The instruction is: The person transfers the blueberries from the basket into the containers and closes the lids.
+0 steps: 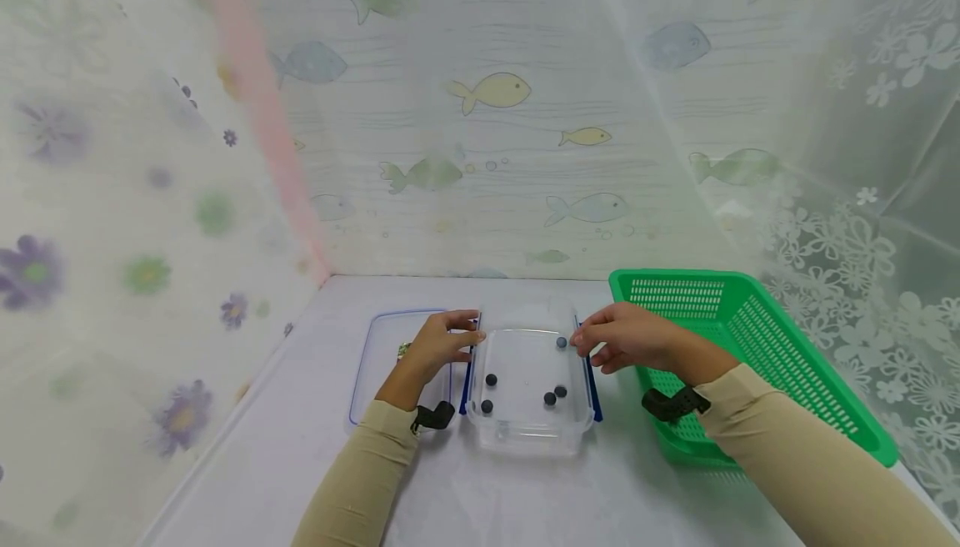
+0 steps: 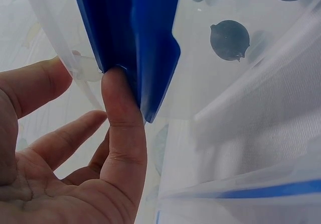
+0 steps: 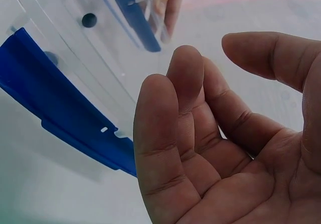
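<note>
In the head view, a clear plastic box (image 1: 517,363) with blue side flaps (image 2: 155,48) stands in the middle of the table. Several small dark round pieces (image 1: 491,380) show in or through it. At its far left corner, my left hand (image 1: 437,343) has its fingertips against the edge; in the left wrist view one straight finger touches the blue flap and the thumb meets a clear edge. My right hand (image 1: 626,336) is at the far right corner. In the right wrist view its thumb stands apart from the bent fingers, with nothing between them.
A green slotted basket (image 1: 795,347) stands on the right, partly under my right forearm. Left of the box lies a clear rectangular piece with a blue outline (image 1: 363,363); a small patterned item (image 1: 402,351) shows there, partly behind my left hand. Patterned sheets (image 1: 495,130) hang behind the table.
</note>
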Motion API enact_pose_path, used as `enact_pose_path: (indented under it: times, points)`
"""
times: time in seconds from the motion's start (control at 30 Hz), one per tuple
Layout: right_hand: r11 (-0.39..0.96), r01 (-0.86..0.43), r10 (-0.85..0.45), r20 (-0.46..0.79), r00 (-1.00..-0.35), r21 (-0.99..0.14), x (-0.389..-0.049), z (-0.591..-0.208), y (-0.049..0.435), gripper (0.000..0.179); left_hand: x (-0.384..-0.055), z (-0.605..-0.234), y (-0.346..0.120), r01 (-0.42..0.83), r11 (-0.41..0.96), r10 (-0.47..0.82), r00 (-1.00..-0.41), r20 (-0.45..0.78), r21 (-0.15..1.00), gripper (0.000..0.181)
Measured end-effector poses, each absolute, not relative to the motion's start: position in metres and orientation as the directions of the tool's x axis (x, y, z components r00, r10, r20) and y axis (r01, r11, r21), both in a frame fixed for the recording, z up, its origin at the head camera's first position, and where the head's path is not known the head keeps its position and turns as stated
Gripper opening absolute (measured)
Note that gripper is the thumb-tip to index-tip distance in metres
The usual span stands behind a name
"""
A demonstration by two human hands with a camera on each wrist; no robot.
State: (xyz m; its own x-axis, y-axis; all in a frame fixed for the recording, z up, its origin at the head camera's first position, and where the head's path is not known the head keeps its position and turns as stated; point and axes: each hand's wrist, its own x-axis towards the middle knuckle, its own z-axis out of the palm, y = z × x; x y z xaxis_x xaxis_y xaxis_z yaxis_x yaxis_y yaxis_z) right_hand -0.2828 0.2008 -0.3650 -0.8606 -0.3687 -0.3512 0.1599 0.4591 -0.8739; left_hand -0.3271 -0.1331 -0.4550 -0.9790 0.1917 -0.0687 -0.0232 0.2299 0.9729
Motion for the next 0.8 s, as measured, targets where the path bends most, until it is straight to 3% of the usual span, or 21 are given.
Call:
enact_pose_path:
  times: [0.8]
  points:
    - [0.478,0.131,-0.362,-0.33,-0.872,-0.869,-0.28,-0.363,0.217,0.039,-0.324,-0.454,-0.133,-0.005,0.233,0.2,-0.978,-0.053,0.973,0.058]
